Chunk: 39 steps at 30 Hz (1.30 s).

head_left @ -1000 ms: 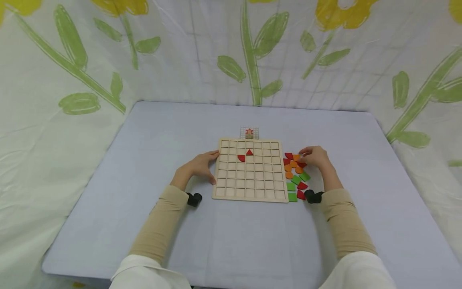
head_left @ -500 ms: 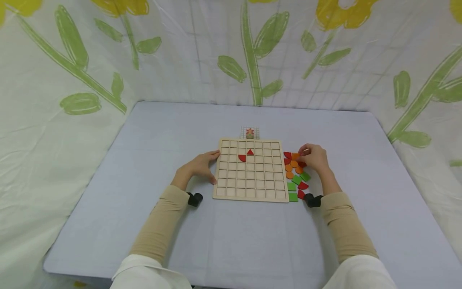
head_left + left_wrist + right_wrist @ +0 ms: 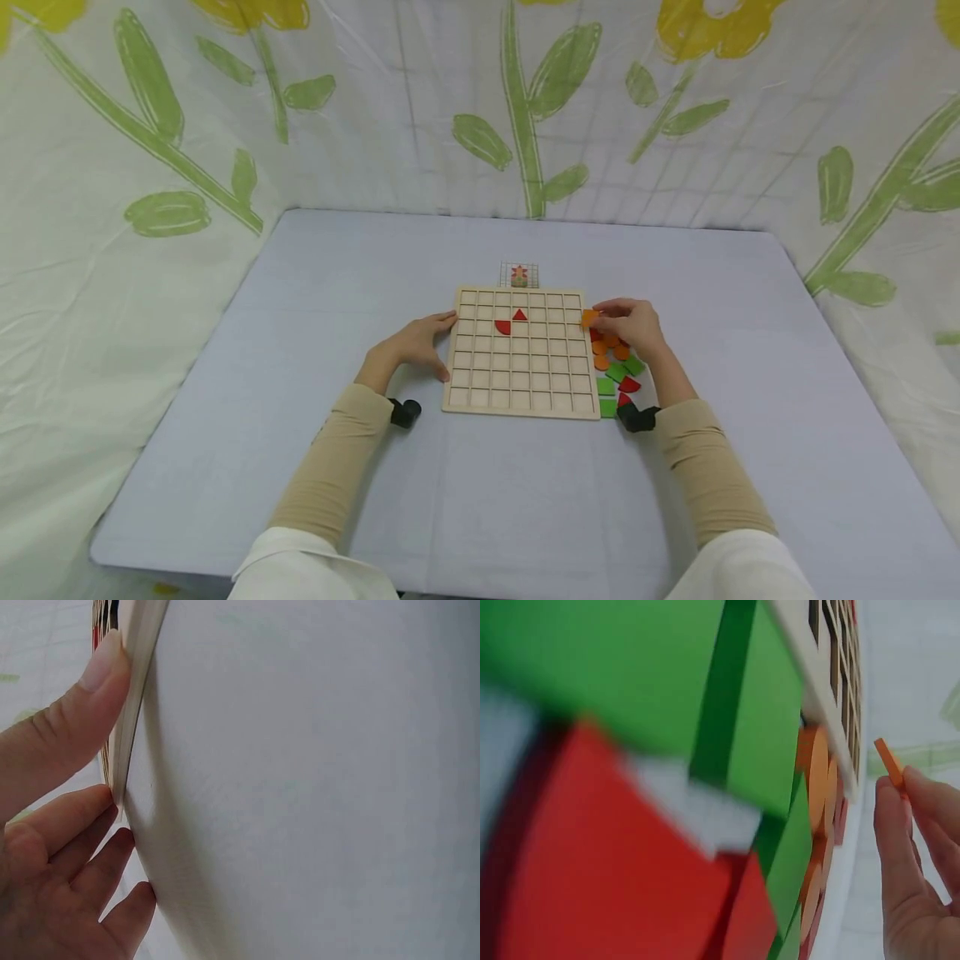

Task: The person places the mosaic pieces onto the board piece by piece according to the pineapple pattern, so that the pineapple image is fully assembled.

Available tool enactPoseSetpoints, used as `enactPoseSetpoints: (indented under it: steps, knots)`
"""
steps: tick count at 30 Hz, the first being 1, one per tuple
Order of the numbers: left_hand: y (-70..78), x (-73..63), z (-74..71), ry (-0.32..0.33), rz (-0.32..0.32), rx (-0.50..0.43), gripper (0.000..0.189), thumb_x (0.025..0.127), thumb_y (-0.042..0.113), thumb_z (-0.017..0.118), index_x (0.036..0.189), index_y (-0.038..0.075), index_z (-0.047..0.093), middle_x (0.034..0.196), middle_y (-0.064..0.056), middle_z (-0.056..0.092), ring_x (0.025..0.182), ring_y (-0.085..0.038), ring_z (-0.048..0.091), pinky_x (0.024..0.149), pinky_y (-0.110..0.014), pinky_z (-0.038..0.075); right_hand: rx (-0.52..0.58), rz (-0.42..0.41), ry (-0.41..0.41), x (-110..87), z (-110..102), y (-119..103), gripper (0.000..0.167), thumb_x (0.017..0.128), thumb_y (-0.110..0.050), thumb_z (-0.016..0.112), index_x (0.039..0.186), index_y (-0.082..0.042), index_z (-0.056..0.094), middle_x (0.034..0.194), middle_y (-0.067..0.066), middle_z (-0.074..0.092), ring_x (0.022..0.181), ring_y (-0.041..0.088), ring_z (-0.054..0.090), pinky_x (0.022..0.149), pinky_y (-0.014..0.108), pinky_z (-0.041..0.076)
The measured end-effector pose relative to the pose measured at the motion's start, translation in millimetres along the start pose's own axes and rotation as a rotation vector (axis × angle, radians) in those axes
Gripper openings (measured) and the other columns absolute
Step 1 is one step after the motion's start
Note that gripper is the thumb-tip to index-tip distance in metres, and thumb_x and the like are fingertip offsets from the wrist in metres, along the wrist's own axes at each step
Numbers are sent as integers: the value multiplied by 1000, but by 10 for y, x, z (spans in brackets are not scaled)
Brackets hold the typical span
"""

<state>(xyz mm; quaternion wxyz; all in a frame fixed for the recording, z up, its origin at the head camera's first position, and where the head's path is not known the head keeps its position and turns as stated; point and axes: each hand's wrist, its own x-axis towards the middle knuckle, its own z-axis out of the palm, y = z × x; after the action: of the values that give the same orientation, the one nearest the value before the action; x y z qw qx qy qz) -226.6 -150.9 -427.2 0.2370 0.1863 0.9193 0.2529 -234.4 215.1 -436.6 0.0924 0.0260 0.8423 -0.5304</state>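
Observation:
A wooden grid board (image 3: pixel 525 413) lies on the table, with a red triangle (image 3: pixel 520 315) and a red quarter-circle tile (image 3: pixel 503 328) in its upper cells. My left hand (image 3: pixel 415 343) touches the board's left edge, thumb and fingers spread apart. In the left wrist view the thumb (image 3: pixel 105 671) rests against the board's side. Thumb and fingers of my right hand (image 3: pixel 637 325) pinch an orange square tile (image 3: pixel 590 319), which overlaps the board's upper right edge in the head view. From the right wrist, this tile (image 3: pixel 888 761) appears edge-on, raised above the loose pieces.
Right of the board lie loose tiles: green squares (image 3: pixel 605 386), orange discs (image 3: pixel 602 362) and red quarter-circles (image 3: pixel 630 385), some hidden under the right hand. A small card with a gridded picture (image 3: pixel 520 276) sits at the board's far edge. A pale cloth covers the table (image 3: pixel 360 275).
The right hand has lifted the orange square from the loose tiles and moved left to the board's right edge. My left hand stays at the board's left edge.

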Motion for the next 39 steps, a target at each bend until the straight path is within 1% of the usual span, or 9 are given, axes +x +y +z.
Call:
enactPoseSetpoints:
  steps: [1, 3, 6, 9, 14, 20, 24, 31, 39]
  knots:
    - [-4, 1, 0, -1, -1, -2, 105, 68, 14, 87, 152, -1, 26, 160, -11, 19, 146, -32, 16, 117, -46, 20, -1, 2, -18, 8, 35, -16, 37, 91, -13, 68, 122, 6, 63, 118, 22, 63, 83, 10, 65, 75, 19, 53]
    - [-15, 4, 3, -4, -2, -6, 105, 68, 14, 87, 152, -1, 26, 161, -10, 19, 147, -32, 16, 117, -46, 20, 31, 13, -60, 16, 108, -59, 37, 91, -11, 69, 122, 7, 62, 121, 23, 62, 84, 9, 66, 79, 21, 54]
    - [-33, 16, 10, -8, -5, -9, 105, 68, 14, 87, 152, 0, 25, 161, -9, 19, 147, -31, 15, 118, -46, 19, 48, 28, -99, 19, 212, -121, 39, 88, -9, 71, 122, 7, 63, 123, 24, 62, 94, 15, 64, 84, 25, 54]
    - [-39, 21, 17, -7, -9, -8, 105, 68, 14, 87, 152, 0, 26, 161, -9, 19, 147, -31, 15, 117, -46, 20, 31, 3, -137, 22, 308, -178, 39, 86, -7, 73, 121, 7, 63, 123, 24, 61, 105, 26, 59, 90, 30, 51]
    - [-37, 16, 15, -7, -19, -2, 105, 69, 15, 87, 153, 1, 25, 161, -8, 18, 147, -31, 15, 117, -47, 20, -42, -66, -163, 44, 438, -270, 37, 83, -9, 76, 116, 4, 67, 114, 20, 65, 107, 32, 59, 90, 40, 50]
    - [-24, 13, 12, -5, -10, 1, 104, 69, 14, 86, 152, 0, 25, 161, -9, 19, 147, -31, 15, 118, -46, 19, -123, -129, -191, 121, 602, -354, 33, 81, -11, 79, 110, 3, 71, 103, 16, 70, 99, 30, 61, 89, 40, 51]
    - [-23, 21, 22, -5, -9, -3, 104, 69, 13, 86, 152, 0, 26, 161, -9, 19, 147, -31, 15, 118, -45, 19, -197, -157, -217, 147, 695, -409, 32, 81, -9, 78, 110, 5, 71, 105, 18, 70, 100, 32, 63, 88, 42, 53]
    - [-43, 34, 19, 1, -13, -2, 105, 68, 13, 87, 152, 1, 25, 161, -7, 19, 147, -29, 15, 118, -44, 19, -353, -188, -223, 196, 795, -456, 34, 85, -11, 75, 115, 4, 69, 112, 19, 68, 104, 32, 63, 89, 41, 53]
    - [-58, 43, 22, -4, -4, 2, 105, 69, 14, 87, 152, 1, 25, 161, -7, 19, 147, -30, 15, 118, -44, 19, -442, -234, -229, 196, 840, -510, 34, 84, -10, 76, 114, 4, 68, 105, 18, 69, 99, 31, 63, 87, 42, 53]
